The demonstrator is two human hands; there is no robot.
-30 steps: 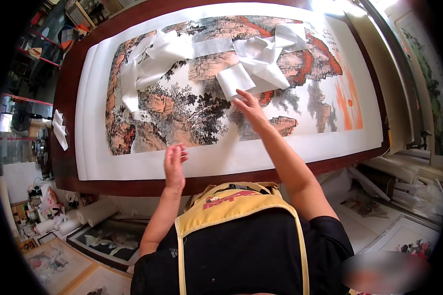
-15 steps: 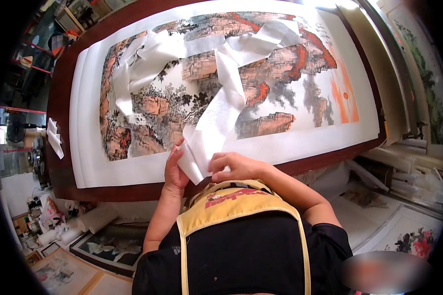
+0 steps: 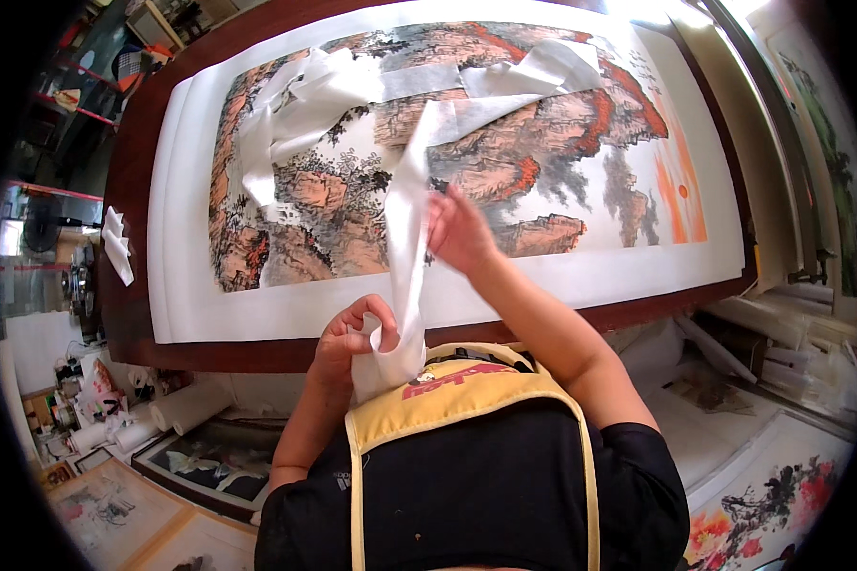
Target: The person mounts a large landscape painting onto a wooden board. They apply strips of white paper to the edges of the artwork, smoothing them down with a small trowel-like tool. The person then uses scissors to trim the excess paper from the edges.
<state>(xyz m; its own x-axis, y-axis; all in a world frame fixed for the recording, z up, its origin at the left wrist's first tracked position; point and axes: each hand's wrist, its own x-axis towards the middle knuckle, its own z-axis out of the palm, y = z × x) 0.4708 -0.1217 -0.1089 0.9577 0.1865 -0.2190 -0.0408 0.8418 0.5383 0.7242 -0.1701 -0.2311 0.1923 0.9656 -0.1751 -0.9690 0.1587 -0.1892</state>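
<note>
A long strip of thin white paper (image 3: 404, 238) runs from the painting down to my front. My left hand (image 3: 347, 347) is closed on its folded near end, just past the table's front edge. My right hand (image 3: 457, 228) is blurred beside the hanging middle of the strip, its fingertips at the strip's side; whether they grip it I cannot tell. A large landscape painting (image 3: 333, 247) in ink and orange-red, on a white border sheet, lies on the dark red table (image 3: 124, 314). Crumpled white strips (image 3: 319, 95) lie across its upper part.
A folded white paper (image 3: 116, 247) rests on the table's left margin. A fan (image 3: 43, 224) stands off to the left. Paper rolls (image 3: 176, 404) and framed paintings (image 3: 200, 462) lie beneath the front edge. Long boards (image 3: 766, 181) and a flower painting (image 3: 761, 514) are at the right.
The strip has been drawn from the painting toward me and into my left hand. In the last half second my right hand has moved from near my left hand up along the strip.
</note>
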